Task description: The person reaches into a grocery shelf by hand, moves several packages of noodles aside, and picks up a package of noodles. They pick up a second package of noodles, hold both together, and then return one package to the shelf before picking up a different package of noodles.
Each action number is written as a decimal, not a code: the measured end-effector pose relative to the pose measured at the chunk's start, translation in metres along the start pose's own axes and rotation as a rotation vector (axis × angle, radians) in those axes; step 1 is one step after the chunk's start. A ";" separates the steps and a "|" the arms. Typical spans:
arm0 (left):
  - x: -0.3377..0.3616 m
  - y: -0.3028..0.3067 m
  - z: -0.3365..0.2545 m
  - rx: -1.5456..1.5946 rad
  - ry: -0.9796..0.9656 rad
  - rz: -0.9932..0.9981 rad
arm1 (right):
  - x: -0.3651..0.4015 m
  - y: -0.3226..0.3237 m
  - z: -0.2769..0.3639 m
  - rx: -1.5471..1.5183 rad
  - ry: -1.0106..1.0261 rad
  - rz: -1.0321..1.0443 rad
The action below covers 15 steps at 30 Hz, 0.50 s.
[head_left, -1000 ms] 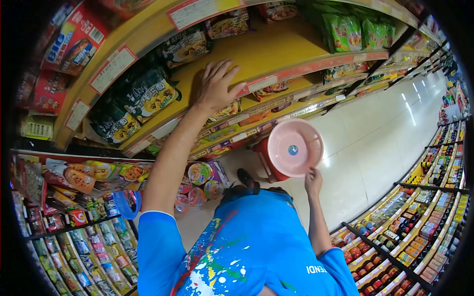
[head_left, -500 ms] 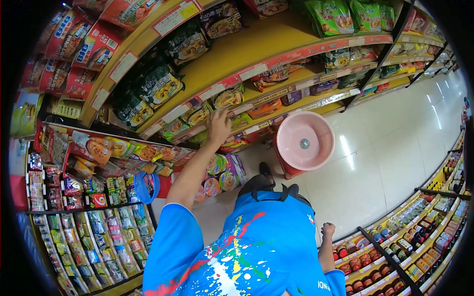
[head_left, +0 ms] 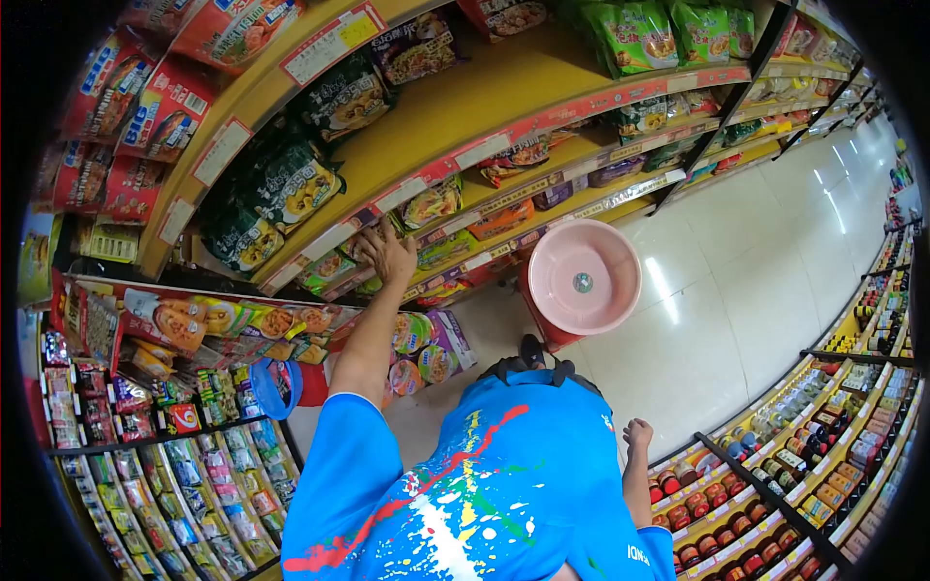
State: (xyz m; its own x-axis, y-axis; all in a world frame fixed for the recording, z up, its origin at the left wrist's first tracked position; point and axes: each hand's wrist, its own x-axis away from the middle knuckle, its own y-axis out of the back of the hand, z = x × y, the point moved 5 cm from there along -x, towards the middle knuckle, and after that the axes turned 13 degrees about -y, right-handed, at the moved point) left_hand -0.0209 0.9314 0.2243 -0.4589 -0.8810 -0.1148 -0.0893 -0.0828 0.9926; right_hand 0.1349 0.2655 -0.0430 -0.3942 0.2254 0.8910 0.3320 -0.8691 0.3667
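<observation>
My left hand (head_left: pixel 390 257) reaches into a lower shelf, its fingers spread at the front of some noodle packets. A yellow-and-green noodle packet (head_left: pixel 431 201) lies just to the right of the fingers, and a green packet (head_left: pixel 327 269) sits to their left. What is under the fingertips is partly hidden by the hand. My right hand (head_left: pixel 637 434) hangs low at my side with the fingers curled in, nothing showing in it, near the shelves of jars (head_left: pixel 697 504).
A pink basin (head_left: pixel 585 276) stands on a red support by the shelf. Dark noodle packets (head_left: pixel 295 184) fill the shelf above. At the left are a blue basket (head_left: pixel 275 387) and racks of small snack packs (head_left: pixel 184 474). Noodle tubs (head_left: pixel 426 358) stand beside my feet.
My left hand has shifted left along the shelf, its fingers now spread over the packets there. My right hand stays curled at my side. The whole view has moved slightly.
</observation>
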 end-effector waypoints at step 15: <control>0.003 0.009 0.031 0.041 -0.216 -0.279 | 0.030 -0.042 0.013 0.105 0.013 0.032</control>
State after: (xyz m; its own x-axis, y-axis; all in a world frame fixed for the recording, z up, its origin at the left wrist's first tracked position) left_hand -0.0510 0.9424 0.2319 -0.5876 -0.7081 -0.3916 -0.2711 -0.2838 0.9198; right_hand 0.1207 0.3144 -0.0279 -0.3931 0.1921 0.8992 0.4321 -0.8247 0.3650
